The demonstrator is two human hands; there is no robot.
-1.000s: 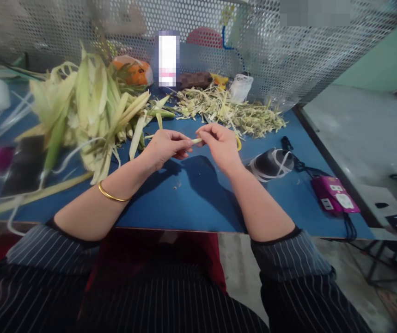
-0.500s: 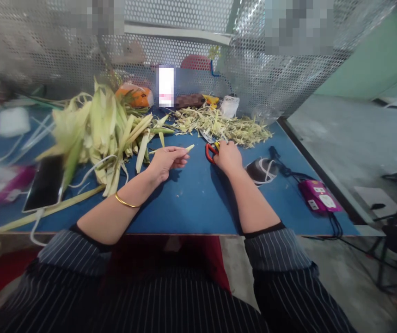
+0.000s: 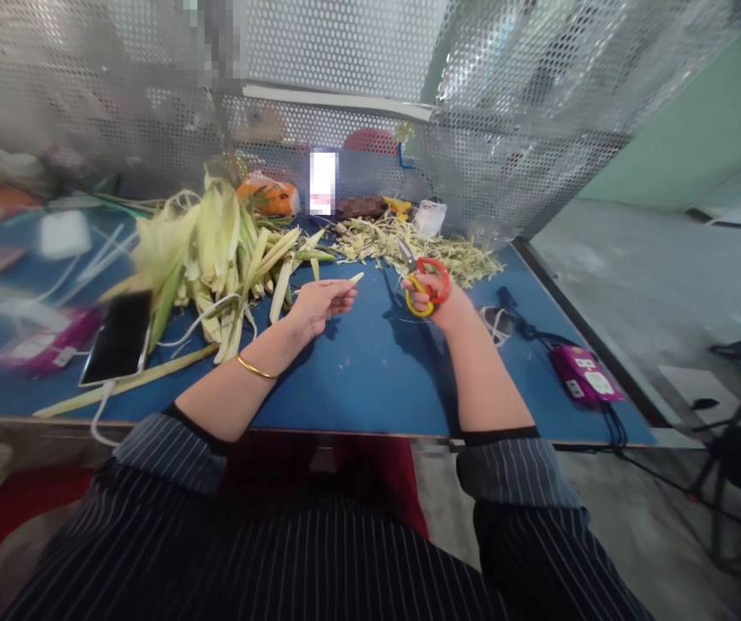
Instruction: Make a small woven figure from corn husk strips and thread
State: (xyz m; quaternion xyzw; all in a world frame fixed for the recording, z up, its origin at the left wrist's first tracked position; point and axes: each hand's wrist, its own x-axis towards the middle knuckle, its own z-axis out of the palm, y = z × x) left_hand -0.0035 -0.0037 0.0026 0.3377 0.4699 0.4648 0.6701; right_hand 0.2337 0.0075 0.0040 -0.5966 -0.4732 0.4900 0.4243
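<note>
My left hand (image 3: 326,304) pinches a small pale strip of corn husk (image 3: 357,279) between thumb and fingertips, its end poking out to the right. In my right hand (image 3: 442,297) is a pair of scissors (image 3: 417,269) with one red and one yellow handle loop, raised above the blue table with the blades pointing up and away. Beyond the right hand lies a heap of cut husk bits (image 3: 383,241). A big bunch of pale green corn husks (image 3: 208,241) lies to the left of my left hand.
On the left, a phone (image 3: 117,338) with a white cable lies against a long husk strip. A dark computer mouse (image 3: 494,323) and a purple box (image 3: 583,375) with black cables are on the right. Perforated metal panels (image 3: 344,52) stand behind the table (image 3: 370,379).
My right hand has lifted the scissors off the table and turned them upward. The left hand keeps its pinch on the husk strip. The view has shifted slightly.
</note>
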